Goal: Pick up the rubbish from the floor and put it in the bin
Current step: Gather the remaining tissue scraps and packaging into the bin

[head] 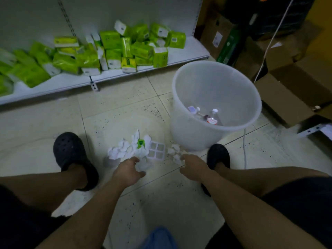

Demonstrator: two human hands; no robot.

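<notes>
Crumpled white tissues (119,150) lie in a heap on the tiled floor between my feet, with a green scrap (140,143) on top. A white plastic grid tray (156,151) lies beside them, and smaller tissue bits (175,152) lie to its right. My left hand (128,170) is curled over a tissue wad (142,166), with the thumb under it and the fingers above. My right hand (193,168) touches the small tissue bits with its fingertips, and its fingers are hidden under the hand. The translucent white bin (181,97) stands upright to the right, holding a bottle (212,116).
My feet in black clogs (69,151) (218,155) flank the heap. A low white shelf (186,53) with green tissue packs (109,40) runs along the back. Cardboard boxes (296,90) stand behind the bin on the right. A white cable (244,151) runs across the floor.
</notes>
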